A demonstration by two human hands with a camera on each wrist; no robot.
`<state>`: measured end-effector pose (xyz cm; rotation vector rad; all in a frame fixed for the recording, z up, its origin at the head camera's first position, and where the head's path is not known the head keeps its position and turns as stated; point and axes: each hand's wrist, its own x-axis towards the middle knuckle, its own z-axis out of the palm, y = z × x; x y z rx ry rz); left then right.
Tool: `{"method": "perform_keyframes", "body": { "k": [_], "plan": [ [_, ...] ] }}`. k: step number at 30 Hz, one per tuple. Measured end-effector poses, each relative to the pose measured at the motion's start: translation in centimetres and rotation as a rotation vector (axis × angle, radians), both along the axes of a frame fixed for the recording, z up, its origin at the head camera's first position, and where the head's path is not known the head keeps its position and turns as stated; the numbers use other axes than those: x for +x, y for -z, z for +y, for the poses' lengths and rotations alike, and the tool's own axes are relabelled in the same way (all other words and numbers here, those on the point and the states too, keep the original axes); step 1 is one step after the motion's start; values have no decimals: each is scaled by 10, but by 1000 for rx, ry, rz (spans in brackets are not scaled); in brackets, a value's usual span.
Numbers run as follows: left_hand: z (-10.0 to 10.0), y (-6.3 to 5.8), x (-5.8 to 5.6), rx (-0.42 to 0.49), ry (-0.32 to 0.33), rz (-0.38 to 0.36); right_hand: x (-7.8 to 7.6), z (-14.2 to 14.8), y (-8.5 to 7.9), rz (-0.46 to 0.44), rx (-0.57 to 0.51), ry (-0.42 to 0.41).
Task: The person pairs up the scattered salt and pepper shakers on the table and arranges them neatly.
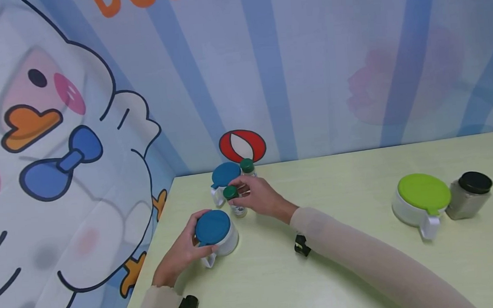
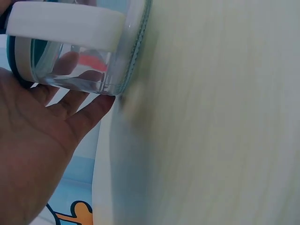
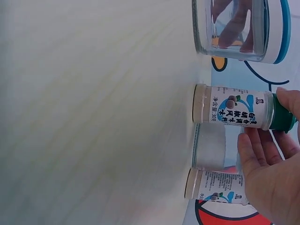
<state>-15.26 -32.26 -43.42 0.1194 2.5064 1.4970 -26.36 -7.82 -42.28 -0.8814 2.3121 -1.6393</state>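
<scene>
The left hand (image 1: pixel 188 241) holds the near blue-lidded jar (image 1: pixel 212 227) close to the left edge of the surface (image 1: pixel 339 185). Its thumb and fingers are clamped round the jar: the thumb lies across the side toward the near edge, just above the white handle (image 1: pixel 209 260), while the other fingers press the glass wall on the side toward the left edge. The jar is upright.

The right hand (image 1: pixel 255 196) pinches the first green-capped bottle (image 3: pixel 234 108) by its cap, the thumb on one side and fingers on the other; the labelled body hangs below the grip, upright, just beside the near jar.

Behind that bottle, toward the far left corner, stand the far blue-lidded jar (image 1: pixel 225 174) and, near the far edge, the second green-capped bottle (image 1: pixel 247 166). Well apart, toward the right edge, the green-lidded jar (image 1: pixel 423 196) stands just beside the black-lidded jar (image 1: pixel 469 195).
</scene>
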Motion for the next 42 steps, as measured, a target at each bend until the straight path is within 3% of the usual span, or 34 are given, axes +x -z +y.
{"method": "perform_keyframes", "body": {
  "k": [6, 18, 28, 42],
  "plan": [
    [-1, 1, -1, -41, -13, 42, 0, 0, 1, 2, 0, -5],
    [4, 0, 1, -49, -30, 17, 0, 0, 2, -6, 6, 5],
    [4, 1, 0, -103, -36, 101, -1, 0, 3, -21, 9, 9],
    [8, 1, 3, -79, -38, 74, -1, 1, 4, -4, 3, -7]
  ]
}}
